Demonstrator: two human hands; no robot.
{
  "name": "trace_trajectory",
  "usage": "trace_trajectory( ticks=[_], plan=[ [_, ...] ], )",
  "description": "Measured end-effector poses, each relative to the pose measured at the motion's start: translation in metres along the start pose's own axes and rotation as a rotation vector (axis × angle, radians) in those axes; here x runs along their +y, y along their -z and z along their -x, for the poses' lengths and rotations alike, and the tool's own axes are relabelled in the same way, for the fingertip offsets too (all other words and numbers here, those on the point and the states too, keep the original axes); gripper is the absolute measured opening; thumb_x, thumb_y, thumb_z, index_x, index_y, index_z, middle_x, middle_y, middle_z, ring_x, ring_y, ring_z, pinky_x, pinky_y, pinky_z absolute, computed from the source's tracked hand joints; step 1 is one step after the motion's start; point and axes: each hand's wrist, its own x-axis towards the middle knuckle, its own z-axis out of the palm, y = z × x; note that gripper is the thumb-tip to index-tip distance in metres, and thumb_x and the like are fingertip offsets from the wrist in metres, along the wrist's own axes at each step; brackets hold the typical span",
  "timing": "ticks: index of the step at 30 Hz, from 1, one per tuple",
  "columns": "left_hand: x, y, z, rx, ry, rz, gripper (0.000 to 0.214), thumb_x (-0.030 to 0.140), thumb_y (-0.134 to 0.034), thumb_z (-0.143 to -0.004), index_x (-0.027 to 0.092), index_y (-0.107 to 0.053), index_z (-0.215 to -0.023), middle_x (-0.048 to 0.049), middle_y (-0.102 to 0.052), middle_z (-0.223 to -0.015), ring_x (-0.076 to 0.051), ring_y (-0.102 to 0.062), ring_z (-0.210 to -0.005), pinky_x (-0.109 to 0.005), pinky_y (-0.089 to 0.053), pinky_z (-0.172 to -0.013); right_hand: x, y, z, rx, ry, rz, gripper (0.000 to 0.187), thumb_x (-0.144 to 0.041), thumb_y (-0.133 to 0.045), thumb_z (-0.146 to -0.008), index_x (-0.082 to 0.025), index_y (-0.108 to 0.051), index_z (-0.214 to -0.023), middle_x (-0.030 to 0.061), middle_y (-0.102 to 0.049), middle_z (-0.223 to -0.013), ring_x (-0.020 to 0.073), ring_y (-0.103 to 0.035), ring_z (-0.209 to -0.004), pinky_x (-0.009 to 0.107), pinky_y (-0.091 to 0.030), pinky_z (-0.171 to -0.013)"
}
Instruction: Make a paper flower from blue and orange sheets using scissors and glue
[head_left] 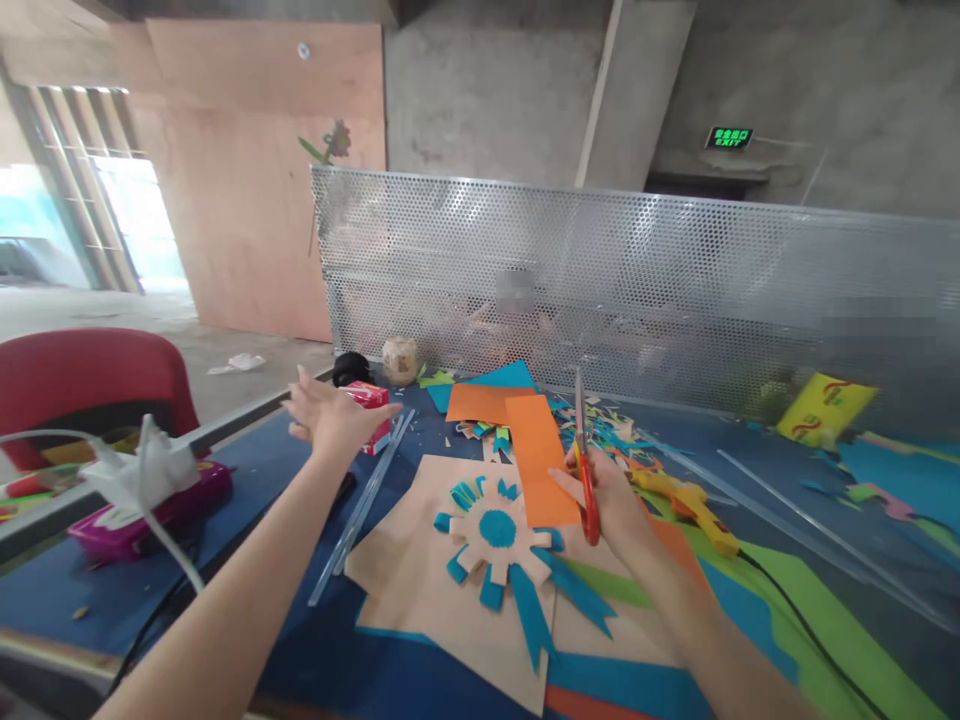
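Observation:
My left hand (337, 412) is raised with its fingers spread, holding nothing. It is in front of a red box (377, 432), which it partly hides. My right hand (607, 495) grips red-handled scissors (589, 500), their blades pointing up and away. An orange felt strip (540, 460) lies against the fingers of that hand; whether they pinch it I cannot tell. Between my forearms a blue and beige felt rosette (497, 528) with two blue ribbon tails rests on beige felt sheets (405, 510).
A yellow glue gun (694, 505) with a black cord lies at right, near clear glue sticks (795, 530). Felt scraps (600, 425) pile up before a perforated metal screen (600, 270). A white power adapter (142, 475), purple box (161, 515) and red chair (90, 380) are at left.

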Motion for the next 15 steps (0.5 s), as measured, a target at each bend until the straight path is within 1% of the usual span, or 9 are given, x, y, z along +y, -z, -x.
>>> trace_trajectory(
  ticks=[1,2,3,4,6,7,10,13,15],
  plan=[
    [-0.009,-0.002,-0.006,-0.066,0.087,-0.034,0.122,0.047,-0.075,-0.047,0.005,0.002,-0.132,-0.0324,-0.018,-0.136,-0.046,-0.020,-0.124,-0.063,-0.022,-0.091,0.000,0.000,0.000,0.001,0.001,0.009,0.022,-0.034,-0.061,-0.058,-0.021,-0.043,-0.063,-0.0048,-0.045,-0.056,0.0112,-0.042,-0.050,0.025,-0.036,-0.051],
    [-0.017,-0.005,-0.011,-0.125,0.129,-0.042,0.121,0.044,-0.075,-0.048,0.003,0.002,-0.132,-0.0325,-0.025,-0.133,-0.045,-0.028,-0.121,-0.059,-0.027,-0.091,-0.001,0.000,0.000,0.002,0.002,0.014,0.022,-0.034,-0.060,-0.057,-0.021,-0.043,-0.063,-0.0048,-0.045,-0.056,0.0113,-0.042,-0.050,0.026,-0.036,-0.051],
    [-0.024,-0.009,-0.014,-0.190,0.134,-0.040,0.113,0.043,-0.073,-0.053,0.001,-0.003,-0.132,-0.0311,-0.035,-0.127,-0.041,-0.038,-0.117,-0.054,-0.033,-0.090,-0.001,0.000,0.000,0.003,0.006,0.016,0.022,-0.034,-0.060,-0.057,-0.021,-0.043,-0.063,-0.0048,-0.045,-0.056,0.0114,-0.042,-0.050,0.026,-0.036,-0.052],
    [-0.030,-0.012,-0.016,-0.239,0.115,-0.045,0.101,0.040,-0.070,-0.058,0.001,-0.013,-0.130,-0.0278,-0.044,-0.121,-0.038,-0.044,-0.112,-0.048,-0.037,-0.088,-0.002,0.000,0.001,0.007,0.014,0.014,0.022,-0.034,-0.060,-0.057,-0.021,-0.043,-0.062,-0.0048,-0.045,-0.056,0.0114,-0.042,-0.050,0.026,-0.036,-0.052],
    [-0.037,-0.014,-0.016,-0.227,0.055,-0.063,0.084,0.036,-0.066,-0.062,0.005,-0.025,-0.129,-0.0219,-0.051,-0.114,-0.033,-0.050,-0.108,-0.041,-0.040,-0.088,-0.002,0.001,0.000,0.014,0.028,0.004,0.022,-0.034,-0.060,-0.056,-0.021,-0.043,-0.062,-0.0047,-0.046,-0.056,0.0114,-0.043,-0.049,0.026,-0.036,-0.052],
    [-0.037,-0.013,-0.015,-0.193,0.010,-0.079,0.081,0.035,-0.065,-0.063,0.007,-0.027,-0.129,-0.0196,-0.052,-0.112,-0.032,-0.050,-0.107,-0.040,-0.041,-0.087,-0.002,0.002,0.000,0.020,0.032,0.000,0.023,-0.035,-0.060,-0.056,-0.021,-0.043,-0.062,-0.0046,-0.046,-0.056,0.0114,-0.043,-0.049,0.026,-0.036,-0.052],
    [-0.023,0.003,-0.003,-0.094,-0.146,-0.126,0.081,0.040,-0.061,-0.066,0.014,-0.027,-0.133,-0.0158,-0.051,-0.106,-0.030,-0.052,-0.102,-0.040,-0.043,-0.085,0.001,0.005,-0.002,0.047,0.024,0.013,0.023,-0.036,-0.059,-0.058,-0.021,-0.043,-0.063,-0.0048,-0.045,-0.056,0.0113,-0.042,-0.048,0.026,-0.035,-0.050],
    [0.003,0.033,0.020,-0.052,-0.292,-0.159,0.074,0.047,-0.054,-0.072,0.014,-0.031,-0.134,-0.0127,-0.049,-0.095,-0.028,-0.053,-0.093,-0.042,-0.043,-0.084,0.007,0.009,-0.005,0.088,0.029,0.056,0.023,-0.037,-0.060,-0.060,-0.021,-0.044,-0.064,-0.0054,-0.044,-0.054,0.0110,-0.041,-0.048,0.025,-0.034,-0.050],
    [0.018,0.056,0.041,-0.026,-0.414,-0.158,0.069,0.047,-0.051,-0.074,0.018,-0.032,-0.134,-0.0093,-0.050,-0.089,-0.027,-0.052,-0.091,-0.044,-0.043,-0.085,0.012,0.011,-0.006,0.094,0.043,0.046,0.024,-0.038,-0.061,-0.063,-0.020,-0.045,-0.066,-0.0050,-0.045,-0.057,0.0111,-0.043,-0.051,0.024,-0.035,-0.052]
  ],
)
